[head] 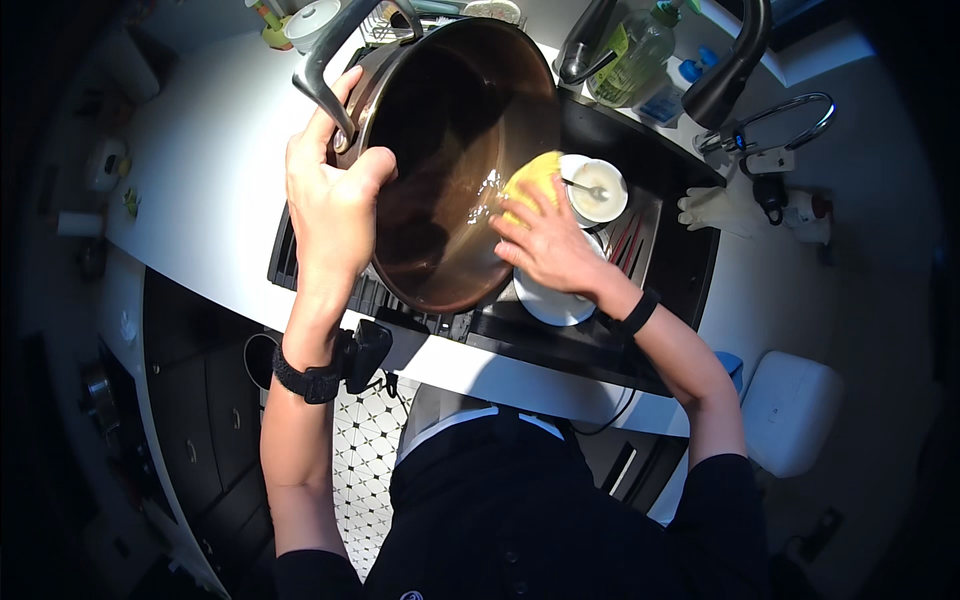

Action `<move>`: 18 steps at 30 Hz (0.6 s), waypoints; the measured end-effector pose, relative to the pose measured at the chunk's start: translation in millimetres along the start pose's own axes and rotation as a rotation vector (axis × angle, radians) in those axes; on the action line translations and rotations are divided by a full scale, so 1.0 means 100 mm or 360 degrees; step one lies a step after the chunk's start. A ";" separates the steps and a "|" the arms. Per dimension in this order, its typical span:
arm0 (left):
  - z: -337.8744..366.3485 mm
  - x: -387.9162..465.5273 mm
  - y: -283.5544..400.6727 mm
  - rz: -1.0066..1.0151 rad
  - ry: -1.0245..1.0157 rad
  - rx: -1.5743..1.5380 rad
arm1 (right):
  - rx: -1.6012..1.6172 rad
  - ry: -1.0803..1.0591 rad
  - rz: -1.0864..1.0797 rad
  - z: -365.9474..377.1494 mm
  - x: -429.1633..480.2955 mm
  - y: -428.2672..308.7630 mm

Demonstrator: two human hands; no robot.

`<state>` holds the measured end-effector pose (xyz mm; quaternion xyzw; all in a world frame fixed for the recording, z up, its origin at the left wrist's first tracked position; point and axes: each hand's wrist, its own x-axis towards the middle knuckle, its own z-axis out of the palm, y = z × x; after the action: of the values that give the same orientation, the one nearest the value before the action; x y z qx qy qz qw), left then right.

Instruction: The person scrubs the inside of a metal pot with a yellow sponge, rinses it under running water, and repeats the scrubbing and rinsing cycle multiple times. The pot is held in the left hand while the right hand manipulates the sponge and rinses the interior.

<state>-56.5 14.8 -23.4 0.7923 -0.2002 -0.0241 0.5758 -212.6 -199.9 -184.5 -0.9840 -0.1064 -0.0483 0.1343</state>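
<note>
A large metal pot is tilted on its side over the dark sink, its wet brown inside facing me. My left hand grips the pot's rim beside its loop handle, thumb inside and fingers along the outer wall. In my right hand is a yellow cleaning cloth or sponge, held at the pot's right rim; whether it touches the metal is unclear. Just beyond that hand a white cup holds a spoon. A white bowl sits below it in the sink, partly hidden by my hand.
Red chopsticks lie in the sink. Behind it stand a green soap bottle, a bottle with a blue pump and a black faucet. White gloves rest on the right counter. A black roll-up rack lies under the pot.
</note>
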 end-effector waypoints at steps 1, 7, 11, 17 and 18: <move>0.01 0.02 0.01 -0.0042 -0.0011 0.0012 | 0.0046 -0.0127 -0.0004 -0.02 0.00 -0.08; 0.07 0.10 0.11 0.0000 -0.0061 -0.0109 | 0.1550 -0.0164 0.0233 -0.21 0.24 -0.96; 0.06 0.13 0.13 0.0014 -0.0099 -0.0092 | 0.2251 -0.0162 0.0170 -0.27 0.50 -1.14; -0.01 0.22 0.02 0.0009 -0.0159 -0.0140 | 0.0619 -0.0491 -0.0223 -0.10 0.30 -0.44; -0.05 0.25 -0.01 -0.0094 -0.0252 -0.0188 | 0.0344 -0.0479 -0.0018 -0.09 0.20 -0.24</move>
<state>-32.1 11.3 -17.4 0.7581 -0.2199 -0.1154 0.6031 -199.3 -176.0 -167.8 -0.9593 -0.1354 0.1106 0.2216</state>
